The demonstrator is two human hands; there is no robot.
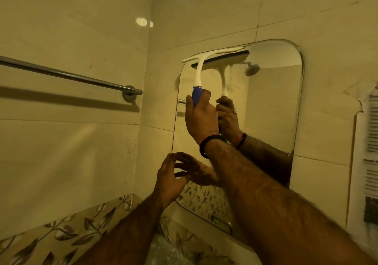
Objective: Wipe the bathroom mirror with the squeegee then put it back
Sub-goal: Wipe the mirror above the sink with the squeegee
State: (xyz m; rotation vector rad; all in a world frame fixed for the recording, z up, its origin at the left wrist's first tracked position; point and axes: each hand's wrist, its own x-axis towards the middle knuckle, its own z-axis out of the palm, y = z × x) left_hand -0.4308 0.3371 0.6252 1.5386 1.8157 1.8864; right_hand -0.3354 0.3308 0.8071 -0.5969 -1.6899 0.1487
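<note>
I am seeing my right hand (201, 117) gripping the squeegee (204, 64) by its blue handle, the blade lying against the top left corner of the mirror (272, 105). My left hand (170, 178) is touching the mirror's lower left edge, fingers spread. A towel rail (67, 74) is showing left of the mirror.

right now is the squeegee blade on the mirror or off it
On it: the squeegee blade lies against the mirror at its top left edge, meeting its own reflection, while the right hand grips the blue handle.
</note>
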